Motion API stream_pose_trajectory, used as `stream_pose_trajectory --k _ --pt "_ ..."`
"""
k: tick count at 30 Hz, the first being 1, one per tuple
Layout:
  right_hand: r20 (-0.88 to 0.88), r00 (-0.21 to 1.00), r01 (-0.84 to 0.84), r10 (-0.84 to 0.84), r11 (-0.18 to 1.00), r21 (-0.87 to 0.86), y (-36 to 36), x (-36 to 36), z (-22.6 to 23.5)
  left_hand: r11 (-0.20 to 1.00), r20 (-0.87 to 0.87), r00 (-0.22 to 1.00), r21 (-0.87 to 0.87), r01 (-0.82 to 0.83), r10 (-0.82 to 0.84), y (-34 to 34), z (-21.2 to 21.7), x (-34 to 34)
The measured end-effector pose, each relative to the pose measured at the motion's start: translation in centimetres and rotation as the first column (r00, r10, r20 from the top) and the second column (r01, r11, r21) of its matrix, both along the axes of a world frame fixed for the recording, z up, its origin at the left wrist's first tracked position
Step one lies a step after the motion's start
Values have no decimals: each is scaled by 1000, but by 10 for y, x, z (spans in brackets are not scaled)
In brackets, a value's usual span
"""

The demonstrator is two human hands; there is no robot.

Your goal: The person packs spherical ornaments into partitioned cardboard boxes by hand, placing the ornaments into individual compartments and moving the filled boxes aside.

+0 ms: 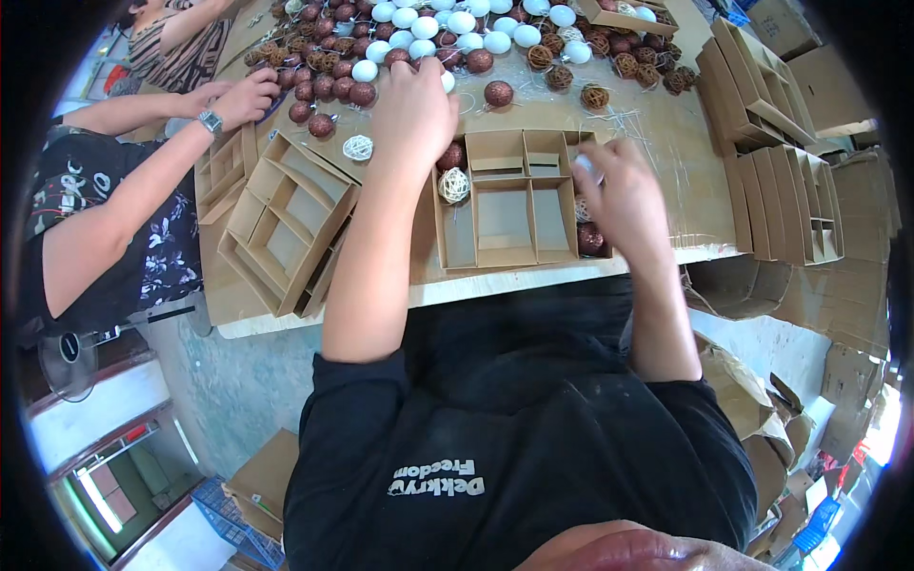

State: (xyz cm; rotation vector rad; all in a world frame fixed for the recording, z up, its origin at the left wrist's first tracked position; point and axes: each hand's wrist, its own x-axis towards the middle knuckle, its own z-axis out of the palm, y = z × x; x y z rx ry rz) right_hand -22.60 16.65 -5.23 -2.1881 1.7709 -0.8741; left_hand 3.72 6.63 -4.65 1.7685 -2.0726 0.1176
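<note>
In front of me lies a cardboard divider box [505,257] with several compartments. Its left column holds a brown glitter ball [450,156] and a white woven ball [454,186]. Another brown glitter ball [591,240] sits in the right column, with a second white woven ball [582,210] partly hidden by my fingers. My right hand [624,195] is closed on a small white ball [585,168] above this column. Beyond the box, my left hand [416,105] reaches into the ball pile, fingers curled around a white ball [447,82] that is largely covered.
White balls [497,42], brown glitter balls [362,93] and brown woven balls [595,95] cover the table's far side. More divider boxes stand left [286,224] and right [790,205]. At left, a co-worker's hand [249,95] with a watch reaches toward the pile.
</note>
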Motion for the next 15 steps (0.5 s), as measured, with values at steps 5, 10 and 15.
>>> stream_pose_trajectory --k 5,10,15 --pt "-55 997 -47 48 999 12 4 -7 -8 991 -48 996 115 -67 73 -34 -11 -17" --pt "-107 982 -145 155 985 96 -21 -25 -18 982 -138 986 176 -66 91 -29 -5 -8" --pt "-17 978 -202 208 964 174 -30 -31 -11 993 -177 984 111 33 -13 -5 10 -4"
